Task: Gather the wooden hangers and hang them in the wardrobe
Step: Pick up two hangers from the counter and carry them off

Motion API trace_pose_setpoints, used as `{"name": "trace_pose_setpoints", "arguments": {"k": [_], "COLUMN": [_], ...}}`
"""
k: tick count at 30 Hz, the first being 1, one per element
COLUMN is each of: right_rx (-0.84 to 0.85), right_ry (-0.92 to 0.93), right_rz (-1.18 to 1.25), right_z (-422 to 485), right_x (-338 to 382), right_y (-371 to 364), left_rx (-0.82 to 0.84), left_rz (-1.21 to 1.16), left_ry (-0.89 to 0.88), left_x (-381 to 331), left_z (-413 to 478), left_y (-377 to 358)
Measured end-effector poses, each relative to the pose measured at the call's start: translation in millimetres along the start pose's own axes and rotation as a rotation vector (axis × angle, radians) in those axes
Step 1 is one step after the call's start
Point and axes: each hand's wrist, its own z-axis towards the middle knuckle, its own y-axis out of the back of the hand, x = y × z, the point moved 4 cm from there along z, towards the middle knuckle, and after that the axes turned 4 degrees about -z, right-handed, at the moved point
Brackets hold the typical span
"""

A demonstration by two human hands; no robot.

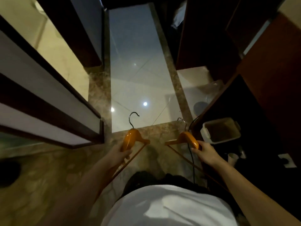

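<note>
left hand grips left hanger, hook forward | right hand grips right hanger, hook forward | hangers side by side, apart, over the floor | container just right of right hanger | cup behind container | doors far left

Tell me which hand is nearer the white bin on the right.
Right. The right hand, holding a hanger, is just left of the white bin; the left hand, with the other hanger, is across the floor, farther left.
</note>
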Motion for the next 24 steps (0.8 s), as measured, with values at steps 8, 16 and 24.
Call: {"name": "trace_pose_setpoints", "arguments": {"k": [8,16,24], "right_rx": [0.083,0.148,0.247], "right_ry": [-0.182,-0.342,-0.208], "right_rz": [-0.013,-0.081,-0.108], "right_z": [16,71,143], "right_x": [-44,-29,108], "right_y": [-13,-24,-40], "left_rx": [-0.188,-0.25,-0.163], "left_rz": [-0.05,-0.199,-0.141], "left_ry": [0.296,0.474,0.473], "left_x": [77,106,87], "left_z": [-9,5,64], "left_y": [-1,43,123]}}
